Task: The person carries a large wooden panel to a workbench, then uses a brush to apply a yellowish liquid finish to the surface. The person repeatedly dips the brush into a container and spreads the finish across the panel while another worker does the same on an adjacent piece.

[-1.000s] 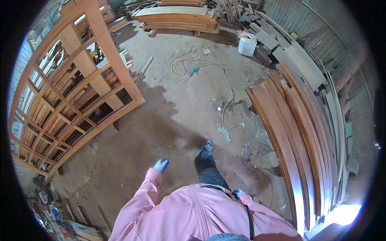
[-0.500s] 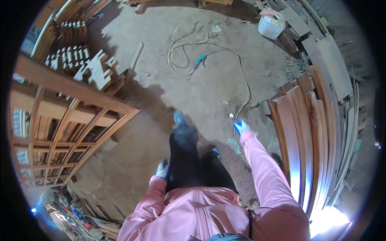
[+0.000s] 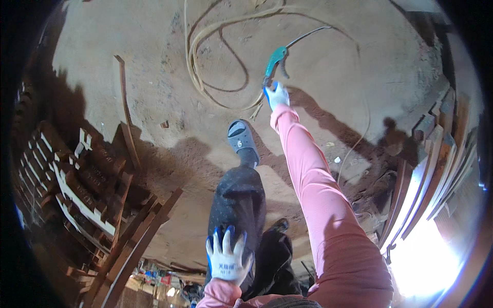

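Observation:
A teal air blow gun with a thin metal nozzle lies on the dirt floor, joined to a pale hose. My right hand, in a white and blue work glove, is stretched down to the gun's hose end. Its thumb and fingers look apart beside the fitting; whether they touch it I cannot make out. My left hand, gloved alike, rests flat on my dark trouser leg with its fingers spread.
At the left lie stacked notched wooden pieces and a wooden frame. A thin wood strip lies nearer the middle. Long boards lean at the right beside bright light. My sandalled foot stands near the hose.
I have bent forward, so the floor looks closer. My right hand has moved down and forward to the blow gun. My left hand now lies spread on my leg.

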